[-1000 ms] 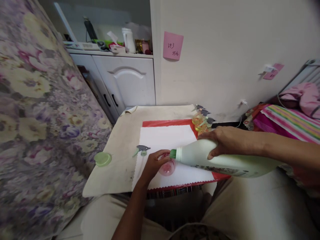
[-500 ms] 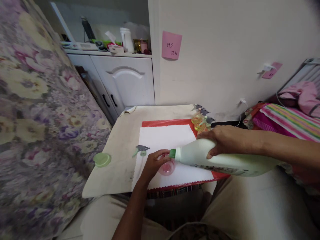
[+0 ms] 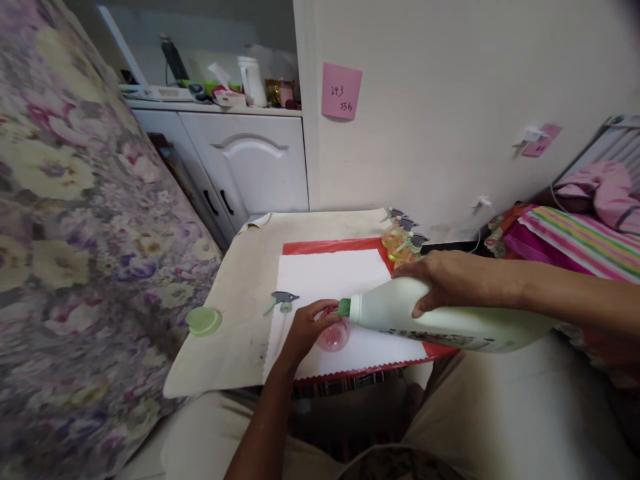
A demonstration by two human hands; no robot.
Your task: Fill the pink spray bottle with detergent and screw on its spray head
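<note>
In my right hand [image 3: 440, 283] is a large pale green detergent bottle [image 3: 395, 307], tipped on its side with its dark green spout pointing left. My left hand [image 3: 311, 327] is closed around the neck of a small clear pink bottle [image 3: 333, 335], which stands on a white sheet [image 3: 325, 273]. The spout sits right at the pink bottle's mouth; whether liquid is flowing I cannot tell. A grey and green spray trigger head [image 3: 283, 300] lies left of my left hand. Further left is a light green cap [image 3: 203, 321] on the table.
Several spray bottles with yellow liquid [image 3: 397, 243] stand at the table's back right, behind my right hand. The sheet lies over a red mat [image 3: 330, 246] on a cream-covered table [image 3: 225, 340]. A flowered curtain [image 3: 75, 233] hangs at the left, and a white cabinet [image 3: 250, 160] stands behind.
The view has shifted very slightly. Both hands, the detergent bottle and the pink bottle hold nearly the same positions.
</note>
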